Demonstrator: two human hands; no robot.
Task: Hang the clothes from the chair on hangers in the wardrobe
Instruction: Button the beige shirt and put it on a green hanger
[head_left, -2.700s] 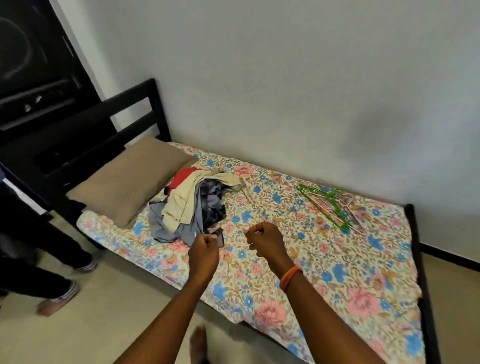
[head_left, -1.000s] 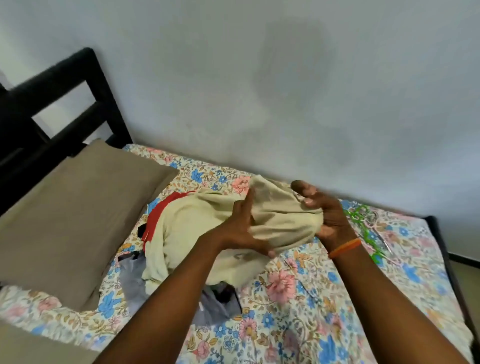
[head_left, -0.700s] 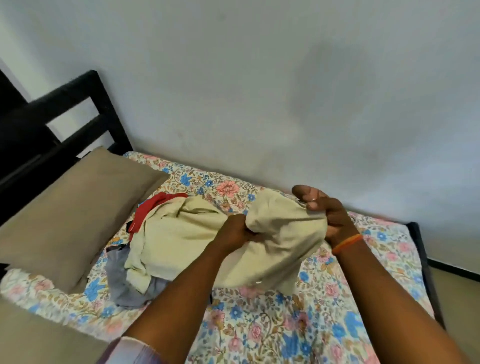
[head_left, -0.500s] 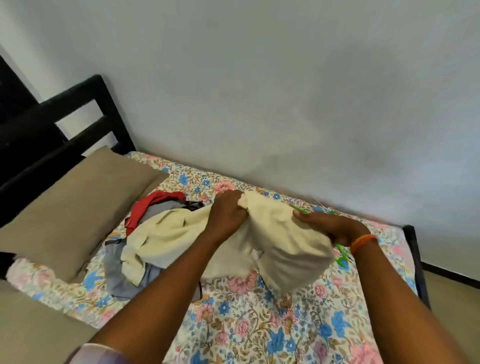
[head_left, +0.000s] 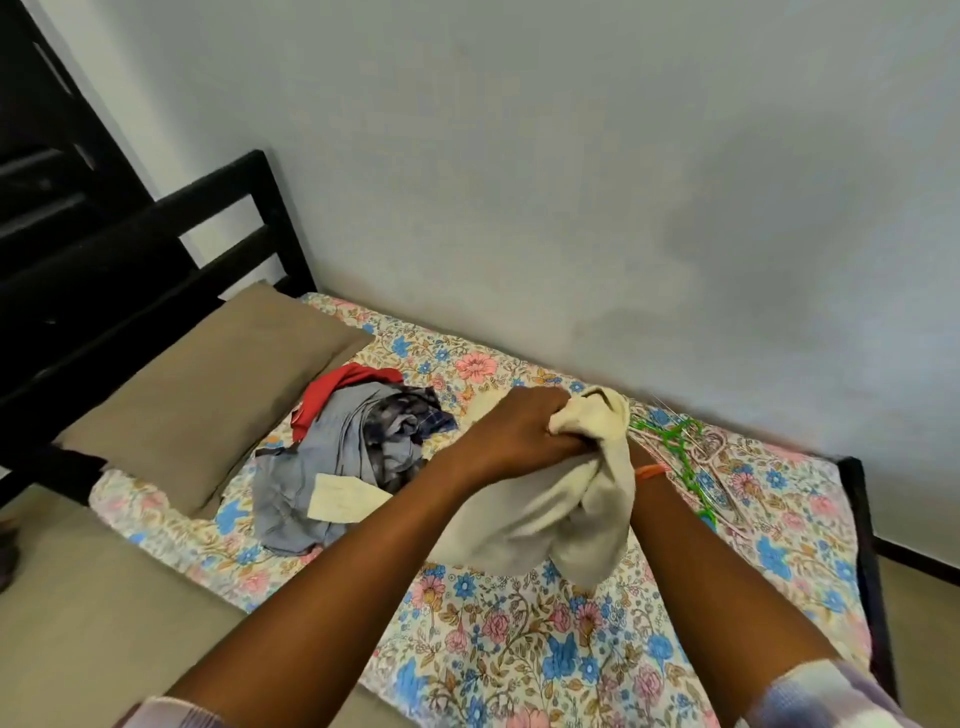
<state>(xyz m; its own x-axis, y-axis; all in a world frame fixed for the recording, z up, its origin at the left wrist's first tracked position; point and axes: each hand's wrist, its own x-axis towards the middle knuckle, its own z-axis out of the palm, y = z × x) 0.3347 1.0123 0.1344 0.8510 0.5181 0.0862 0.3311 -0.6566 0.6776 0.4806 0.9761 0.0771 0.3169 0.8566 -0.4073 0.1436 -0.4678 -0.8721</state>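
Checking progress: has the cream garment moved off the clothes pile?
Yes. The cream garment has shifted right, away from the pillow, toward the green hangers.

Plain pale blue-grey wall (head_left: 623, 182) took up most of the view, a bit blotchy with soft shadows and a dark skirting strip (head_left: 919, 558) at the bottom right. A black-framed bed (head_left: 244, 208) sat pushed right against it, covered with a floral sheet (head_left: 519, 649) in pinks and blues, with a tan pillow (head_left: 208, 389) at the slatted headboard end. Floor (head_left: 104, 623) was plain beige, and some dark furniture (head_left: 41, 156) filled the far left corner
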